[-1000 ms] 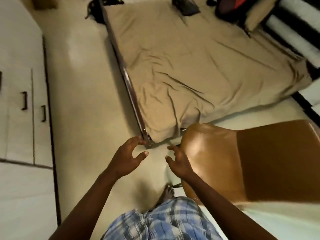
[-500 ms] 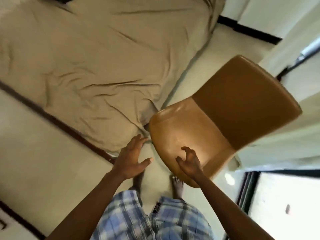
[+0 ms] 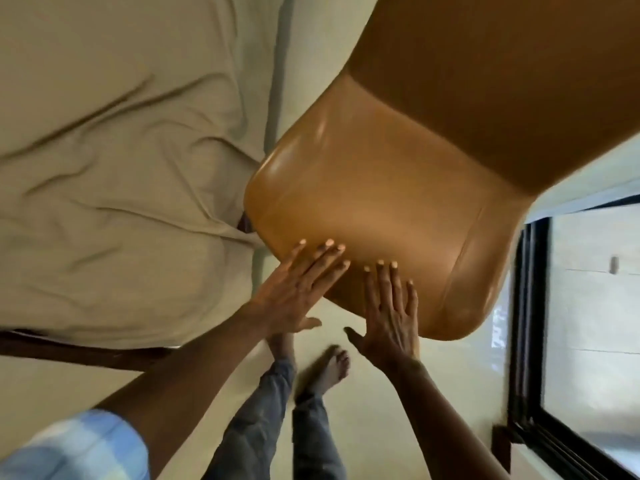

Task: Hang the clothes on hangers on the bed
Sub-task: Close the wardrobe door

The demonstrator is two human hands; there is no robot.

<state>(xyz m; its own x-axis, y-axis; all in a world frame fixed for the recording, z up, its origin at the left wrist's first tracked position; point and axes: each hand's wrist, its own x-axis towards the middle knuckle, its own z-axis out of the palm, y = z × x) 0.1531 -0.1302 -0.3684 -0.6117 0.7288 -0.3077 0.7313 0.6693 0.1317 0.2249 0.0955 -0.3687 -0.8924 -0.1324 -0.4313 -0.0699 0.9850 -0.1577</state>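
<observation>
Two hands now laid flat on chair seat (image 3: 381,202), head view. On left hand (image 3: 294,292) fingers are kept straight and close together, pressed on seat's near edge, nothing held. On right hand (image 3: 391,313) fingers are straight, slightly spread, rested on same edge just beside, nothing held. Half second ago both were held off seat, fingers loosely curled; contact since made. Wrinkled bed (image 3: 121,168) is seen at left, corner just beside chair. No clothes, no hangers seen. Judged: chair being shifted or leaned on; hanging not yet begun.
</observation>
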